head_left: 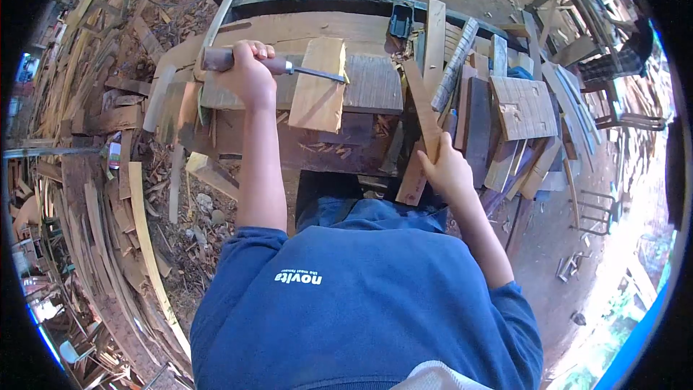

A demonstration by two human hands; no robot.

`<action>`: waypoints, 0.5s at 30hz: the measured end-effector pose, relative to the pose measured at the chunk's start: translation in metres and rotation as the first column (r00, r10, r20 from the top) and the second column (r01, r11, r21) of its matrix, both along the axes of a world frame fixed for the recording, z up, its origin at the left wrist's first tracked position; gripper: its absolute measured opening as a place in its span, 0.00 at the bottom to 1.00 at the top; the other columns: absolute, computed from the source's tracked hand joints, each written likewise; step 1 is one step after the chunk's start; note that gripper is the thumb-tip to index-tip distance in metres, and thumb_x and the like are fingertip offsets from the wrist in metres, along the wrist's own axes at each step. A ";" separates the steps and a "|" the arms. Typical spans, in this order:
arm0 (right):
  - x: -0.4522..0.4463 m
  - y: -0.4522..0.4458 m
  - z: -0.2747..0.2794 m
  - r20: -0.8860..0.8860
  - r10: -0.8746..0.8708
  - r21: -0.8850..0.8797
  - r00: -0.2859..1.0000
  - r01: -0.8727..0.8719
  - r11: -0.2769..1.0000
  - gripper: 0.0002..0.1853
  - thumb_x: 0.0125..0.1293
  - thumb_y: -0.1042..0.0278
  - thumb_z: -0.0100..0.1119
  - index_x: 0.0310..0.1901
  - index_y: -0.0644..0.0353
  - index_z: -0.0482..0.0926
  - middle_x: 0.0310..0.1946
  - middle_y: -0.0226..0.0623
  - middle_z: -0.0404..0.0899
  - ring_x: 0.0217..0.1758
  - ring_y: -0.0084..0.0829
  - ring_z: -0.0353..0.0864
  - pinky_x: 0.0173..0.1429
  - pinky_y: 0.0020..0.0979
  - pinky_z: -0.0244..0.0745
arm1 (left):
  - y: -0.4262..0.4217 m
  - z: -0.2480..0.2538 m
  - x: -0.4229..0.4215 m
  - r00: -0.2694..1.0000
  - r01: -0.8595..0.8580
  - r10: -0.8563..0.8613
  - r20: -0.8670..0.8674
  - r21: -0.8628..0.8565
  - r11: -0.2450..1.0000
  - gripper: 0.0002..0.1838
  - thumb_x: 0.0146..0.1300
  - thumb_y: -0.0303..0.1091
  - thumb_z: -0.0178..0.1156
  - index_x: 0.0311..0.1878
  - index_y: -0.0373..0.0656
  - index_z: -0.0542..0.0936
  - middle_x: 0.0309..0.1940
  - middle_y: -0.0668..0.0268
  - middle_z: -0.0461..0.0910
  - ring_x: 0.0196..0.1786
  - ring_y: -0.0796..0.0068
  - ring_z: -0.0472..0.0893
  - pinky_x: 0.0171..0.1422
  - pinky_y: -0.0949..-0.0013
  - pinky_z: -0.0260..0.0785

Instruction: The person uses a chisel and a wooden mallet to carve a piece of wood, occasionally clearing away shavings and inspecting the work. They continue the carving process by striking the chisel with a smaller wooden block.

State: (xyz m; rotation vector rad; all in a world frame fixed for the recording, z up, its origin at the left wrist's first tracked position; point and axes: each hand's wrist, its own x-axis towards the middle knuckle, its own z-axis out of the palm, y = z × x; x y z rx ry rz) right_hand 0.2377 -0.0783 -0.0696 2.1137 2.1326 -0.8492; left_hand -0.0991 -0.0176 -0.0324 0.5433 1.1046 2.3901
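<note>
My left hand [249, 78] is closed around the brown handle of a chisel [218, 59]. Its metal blade points right, across the upper part of a pale wood block [316, 105], with the tip at the block's right edge. Beneath that block lies a greyish, weathered board [374, 85] on the workbench [289, 25]. On the right, my right hand [449, 167] grips the lower end of a narrow wooden strip [421, 101], which slants up and left. The fingers on the strip's far side are partly hidden.
Dark and light offcuts crowd the bench's right side, among them a rough-grained block [523, 107]. A small black container [401, 22] stands at the back. Long planks [101, 245] are piled on the left floor. A metal rack [598, 211] is at the right.
</note>
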 end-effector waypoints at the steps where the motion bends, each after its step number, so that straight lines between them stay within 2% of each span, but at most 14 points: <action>1: -0.003 0.010 0.004 0.070 0.075 -0.036 0.995 -0.073 0.997 0.31 0.65 0.41 0.55 0.56 0.62 0.67 0.39 0.58 0.83 0.46 0.57 0.83 0.49 0.50 0.78 | 0.000 0.003 0.005 0.999 0.019 -0.020 -0.044 -0.004 1.000 0.09 0.58 0.20 0.50 0.26 0.41 0.63 0.17 0.65 0.69 0.19 0.75 0.69 0.29 0.64 0.70; 2: -0.006 0.022 0.004 0.136 0.155 -0.078 0.978 -0.146 0.986 0.33 0.65 0.38 0.54 0.56 0.62 0.69 0.40 0.57 0.83 0.46 0.55 0.83 0.50 0.49 0.79 | -0.002 0.007 0.013 0.999 0.019 -0.019 -0.041 -0.010 1.000 0.09 0.58 0.20 0.50 0.26 0.41 0.63 0.17 0.65 0.69 0.19 0.75 0.69 0.29 0.64 0.70; 3: -0.006 0.037 -0.003 0.170 0.200 -0.063 0.965 -0.192 0.979 0.34 0.64 0.34 0.53 0.54 0.61 0.73 0.41 0.55 0.83 0.47 0.52 0.84 0.51 0.47 0.79 | -0.006 0.020 0.029 0.993 0.010 -0.011 -0.114 -0.006 1.000 0.09 0.58 0.18 0.49 0.27 0.42 0.63 0.18 0.65 0.68 0.19 0.74 0.68 0.28 0.64 0.69; 4: -0.007 0.059 -0.015 0.171 0.238 -0.015 0.956 -0.239 0.971 0.31 0.65 0.38 0.53 0.51 0.61 0.76 0.41 0.55 0.82 0.47 0.51 0.84 0.52 0.47 0.78 | -0.008 0.027 0.039 0.982 0.002 -0.002 -0.189 -0.001 1.000 0.08 0.58 0.17 0.47 0.28 0.42 0.63 0.18 0.64 0.67 0.19 0.73 0.67 0.27 0.63 0.67; 5: -0.019 0.080 -0.005 0.092 0.183 0.068 0.979 -0.190 0.979 0.26 0.66 0.43 0.52 0.50 0.61 0.76 0.41 0.54 0.82 0.45 0.52 0.84 0.51 0.47 0.78 | -0.010 0.024 0.043 0.958 0.023 -0.020 -0.286 0.007 1.000 0.09 0.59 0.16 0.48 0.34 0.43 0.62 0.18 0.64 0.69 0.19 0.74 0.69 0.27 0.63 0.69; 6: -0.025 0.110 -0.011 0.063 0.193 0.137 0.979 -0.200 0.970 0.22 0.68 0.49 0.50 0.49 0.61 0.75 0.40 0.54 0.82 0.44 0.52 0.83 0.50 0.48 0.77 | -0.011 0.021 0.048 0.958 0.021 -0.020 -0.287 -0.001 1.000 0.09 0.59 0.16 0.48 0.34 0.43 0.62 0.18 0.64 0.69 0.19 0.74 0.69 0.27 0.63 0.69; 7: -0.031 0.141 -0.029 -0.061 0.182 0.261 0.981 -0.161 0.952 0.19 0.68 0.51 0.50 0.50 0.59 0.74 0.39 0.53 0.82 0.44 0.52 0.84 0.48 0.50 0.77 | -0.012 0.020 0.055 0.927 0.057 -0.016 -0.375 0.099 0.994 0.11 0.59 0.15 0.49 0.37 0.42 0.62 0.20 0.63 0.71 0.19 0.75 0.71 0.25 0.66 0.71; 8: -0.043 0.168 -0.037 -0.038 0.188 0.374 0.981 -0.161 0.913 0.18 0.68 0.53 0.50 0.52 0.56 0.74 0.39 0.52 0.82 0.44 0.51 0.84 0.49 0.50 0.77 | -0.013 0.018 0.060 0.889 0.103 -0.002 -0.458 0.195 0.975 0.12 0.59 0.14 0.50 0.40 0.42 0.62 0.22 0.61 0.74 0.20 0.77 0.73 0.23 0.68 0.72; 9: -0.056 0.190 -0.044 -0.013 0.190 0.483 0.982 -0.160 0.861 0.17 0.69 0.55 0.49 0.54 0.54 0.73 0.38 0.52 0.83 0.44 0.51 0.84 0.49 0.50 0.77 | -0.015 0.013 0.063 0.884 0.149 -0.047 -0.466 0.183 0.972 0.16 0.59 0.14 0.52 0.43 0.44 0.61 0.25 0.60 0.75 0.20 0.76 0.75 0.23 0.68 0.73; 11: -0.071 0.220 -0.068 0.007 0.219 0.653 0.976 -0.170 0.738 0.15 0.67 0.56 0.55 0.52 0.50 0.79 0.38 0.52 0.83 0.43 0.51 0.84 0.48 0.48 0.78 | -0.017 0.012 0.068 0.859 0.138 -0.023 -0.512 0.188 0.972 0.16 0.60 0.15 0.52 0.43 0.45 0.60 0.25 0.60 0.74 0.20 0.75 0.75 0.23 0.68 0.73; 12: -0.077 0.237 -0.077 0.005 0.216 0.653 0.976 -0.167 0.739 0.15 0.67 0.56 0.55 0.52 0.50 0.79 0.38 0.52 0.83 0.43 0.51 0.84 0.48 0.48 0.78 | -0.019 0.012 0.070 0.832 0.124 0.006 -0.554 0.196 0.973 0.16 0.60 0.15 0.51 0.44 0.45 0.59 0.26 0.61 0.74 0.20 0.75 0.75 0.23 0.68 0.73; 14: -0.086 0.262 -0.093 0.050 0.210 0.331 0.976 -0.215 0.919 0.14 0.65 0.60 0.56 0.51 0.47 0.83 0.41 0.49 0.84 0.46 0.49 0.84 0.50 0.46 0.78 | -0.025 0.010 0.069 0.820 0.141 -0.034 -0.571 0.144 0.980 0.17 0.61 0.15 0.51 0.45 0.46 0.58 0.25 0.61 0.73 0.20 0.74 0.74 0.24 0.68 0.73; 15: -0.088 0.262 -0.092 -0.032 0.181 0.361 0.983 -0.158 0.919 0.12 0.64 0.63 0.56 0.46 0.51 0.86 0.42 0.49 0.84 0.47 0.49 0.84 0.51 0.44 0.78 | -0.026 0.008 0.068 0.830 0.149 -0.032 -0.557 0.167 0.975 0.17 0.61 0.16 0.50 0.45 0.47 0.58 0.25 0.62 0.72 0.20 0.75 0.73 0.24 0.68 0.73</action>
